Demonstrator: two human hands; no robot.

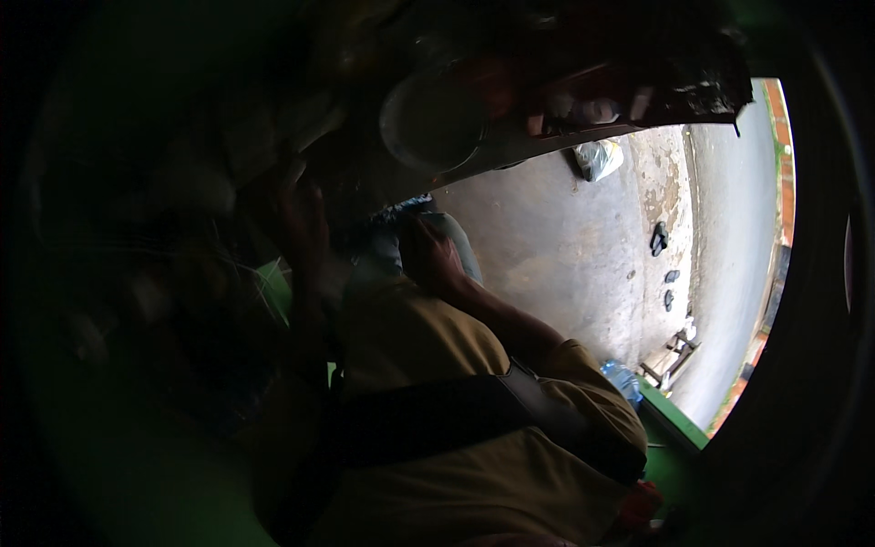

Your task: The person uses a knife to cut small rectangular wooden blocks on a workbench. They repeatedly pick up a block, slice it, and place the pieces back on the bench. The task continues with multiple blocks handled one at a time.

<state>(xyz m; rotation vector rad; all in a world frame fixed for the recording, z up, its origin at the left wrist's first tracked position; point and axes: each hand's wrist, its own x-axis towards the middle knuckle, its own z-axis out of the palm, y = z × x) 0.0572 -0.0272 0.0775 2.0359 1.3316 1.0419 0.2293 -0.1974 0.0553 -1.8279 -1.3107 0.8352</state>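
My right hand point(430, 250) rests over my lap by the knee, at the edge of the dark table point(510, 150). Its fingers look curled inward, and whatever may be inside them is hidden. Deep in shadow, my left hand point(299, 214) reaches up at the table's near edge, close to a small pale thing point(296, 170) that I cannot make out. The dimness hides how its fingers stand. Beyond the hands, a round dish or lid point(433, 123) sits on the table.
Dim clutter covers the table. To the right, a bright concrete floor point(565, 246) holds a plastic bag point(599, 159), several dark sandals point(659, 239) and a small wooden stand point(672, 357). A clear blue bottle point(622, 379) is beside my right elbow, near a green ledge point(673, 415).
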